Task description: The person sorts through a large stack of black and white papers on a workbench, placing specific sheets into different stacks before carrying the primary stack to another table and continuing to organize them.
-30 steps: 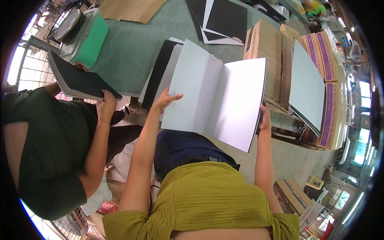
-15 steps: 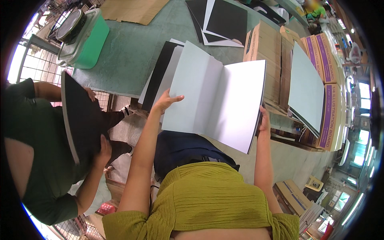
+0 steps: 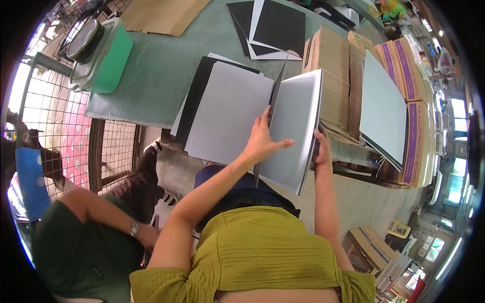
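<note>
Between my hands stand white boards with dark backs, held like an opened book. My right hand (image 3: 322,148) is closed around the right edge of the white board stack (image 3: 297,116). My left hand (image 3: 262,144) has its fingers stretched against the dark face of a turned board (image 3: 277,91), which shows nearly edge-on; its thumb points apart, towards the stack. Left of this board lies a pile of pale grey-white boards (image 3: 227,106) at the table edge, with a black board (image 3: 194,101) sticking out underneath.
On the grey-green table (image 3: 156,65) are a green lidded tub (image 3: 113,55), brown cardboard (image 3: 161,15) and more black boards (image 3: 280,25). Cartons (image 3: 328,76) and leaning boards (image 3: 384,106) stand at right. A co-worker's watch-wearing arm (image 3: 116,217) is low at left.
My left hand has moved right, swinging the board upright and revealing the pale pile. My right hand still grips the stack. The co-worker has bent lower; their black board is out of sight.
</note>
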Demonstrator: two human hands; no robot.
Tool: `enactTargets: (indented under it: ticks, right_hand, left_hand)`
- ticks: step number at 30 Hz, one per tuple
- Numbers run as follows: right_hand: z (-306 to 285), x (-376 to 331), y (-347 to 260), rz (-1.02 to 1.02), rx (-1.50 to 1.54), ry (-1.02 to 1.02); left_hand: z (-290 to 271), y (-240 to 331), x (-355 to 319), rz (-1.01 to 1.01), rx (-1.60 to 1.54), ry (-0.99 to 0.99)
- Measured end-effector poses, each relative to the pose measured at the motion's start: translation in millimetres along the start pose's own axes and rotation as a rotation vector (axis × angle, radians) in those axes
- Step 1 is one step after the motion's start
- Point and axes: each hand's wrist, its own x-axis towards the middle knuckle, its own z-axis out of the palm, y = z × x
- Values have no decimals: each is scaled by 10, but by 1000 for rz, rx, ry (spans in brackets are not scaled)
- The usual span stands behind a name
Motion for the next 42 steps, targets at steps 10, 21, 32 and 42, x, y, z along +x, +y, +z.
enactTargets:
  ticks: [10, 21, 32, 42]
  right_hand:
    - [451, -98, -64, -69, -92, 37]
    - [-253, -74, -55, 6, 27, 73]
    - [-276, -69, -73, 30, 26, -4]
    - [268, -56, -17, 0, -25, -2]
  left_hand:
    - [361, 347, -53, -71, 200, -72]
    - [-932, -786, 28, -134, -125, 178]
    - [-1469, -1413, 119, -233, -257, 113]
    - [-335, 310, -201, -7, 467, -2]
